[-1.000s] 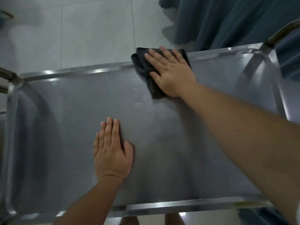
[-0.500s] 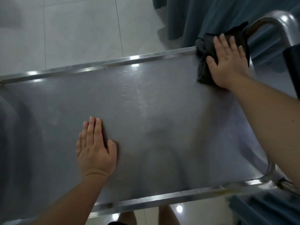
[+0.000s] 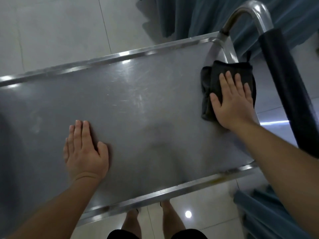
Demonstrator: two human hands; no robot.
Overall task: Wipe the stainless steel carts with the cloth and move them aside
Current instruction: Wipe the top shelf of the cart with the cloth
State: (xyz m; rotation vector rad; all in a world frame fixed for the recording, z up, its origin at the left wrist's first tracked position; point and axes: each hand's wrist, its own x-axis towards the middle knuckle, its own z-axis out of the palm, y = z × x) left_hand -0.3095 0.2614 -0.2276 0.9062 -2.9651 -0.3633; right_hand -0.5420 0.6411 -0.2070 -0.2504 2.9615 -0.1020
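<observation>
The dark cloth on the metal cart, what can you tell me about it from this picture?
The cloth is black or very dark grey, soft and thick-looking, like a folded towel with a finely ribbed weave. It is bunched into uneven folds, and a small loop sticks up from its far edge. It lies flat on the cart top at the right end, close to the handle. The right hand presses on it with straight fingers, covering its near right part. The left hand does not touch it.

text: none legible | labels: none | cart and cloth bear no readable marks
</observation>
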